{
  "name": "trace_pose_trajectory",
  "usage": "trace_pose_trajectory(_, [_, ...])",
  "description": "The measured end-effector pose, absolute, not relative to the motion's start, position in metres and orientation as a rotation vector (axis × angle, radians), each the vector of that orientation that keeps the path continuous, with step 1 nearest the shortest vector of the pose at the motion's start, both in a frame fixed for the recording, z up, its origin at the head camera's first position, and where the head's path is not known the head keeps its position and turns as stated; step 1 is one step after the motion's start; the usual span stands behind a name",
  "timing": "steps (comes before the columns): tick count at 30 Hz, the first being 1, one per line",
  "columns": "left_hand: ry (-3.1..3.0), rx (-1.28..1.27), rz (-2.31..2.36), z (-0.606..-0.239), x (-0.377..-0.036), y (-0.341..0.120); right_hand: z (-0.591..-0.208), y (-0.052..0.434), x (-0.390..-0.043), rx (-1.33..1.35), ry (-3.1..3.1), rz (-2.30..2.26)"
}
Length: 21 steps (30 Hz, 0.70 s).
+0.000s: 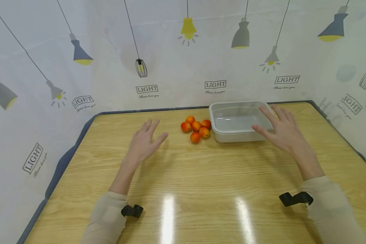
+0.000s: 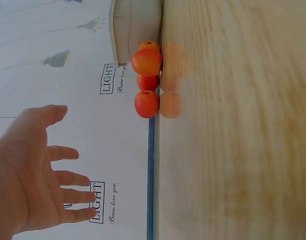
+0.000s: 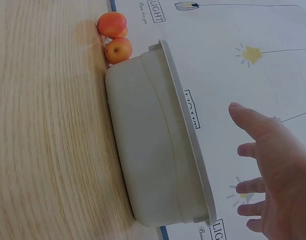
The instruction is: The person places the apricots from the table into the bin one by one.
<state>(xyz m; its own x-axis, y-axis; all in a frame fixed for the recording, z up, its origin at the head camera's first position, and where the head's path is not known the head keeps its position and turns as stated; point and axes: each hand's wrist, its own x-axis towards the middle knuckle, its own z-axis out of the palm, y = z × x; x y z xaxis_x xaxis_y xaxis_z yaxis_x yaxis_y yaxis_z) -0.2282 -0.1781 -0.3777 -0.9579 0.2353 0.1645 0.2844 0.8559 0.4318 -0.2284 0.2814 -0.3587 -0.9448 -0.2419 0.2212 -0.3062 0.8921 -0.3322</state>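
Note:
Several small orange-red fruits, like small apples or apricots, lie grouped on the wooden table, some touching. Just right of them stands a light grey plastic container with nothing visible inside. My left hand hovers left of the fruits, fingers spread and holding nothing; the left wrist view shows its palm apart from the fruits. Over the container's right end is my right hand, its fingers extended and its grasp vacant. In the right wrist view, that hand stays apart from the container's rim.
The wooden table reaches to a dark blue edge strip at the back. Behind it hangs a white cloth printed with lamps. Black wrist mounts sit on both beige sleeves.

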Motion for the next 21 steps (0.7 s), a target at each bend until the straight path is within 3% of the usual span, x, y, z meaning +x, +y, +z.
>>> trace_pose_trajectory(21, [-2.85, -0.39, -1.041, -0.389, -0.231, -0.153, -0.365, 0.275, -0.236, 0.46, -2.864, 0.75])
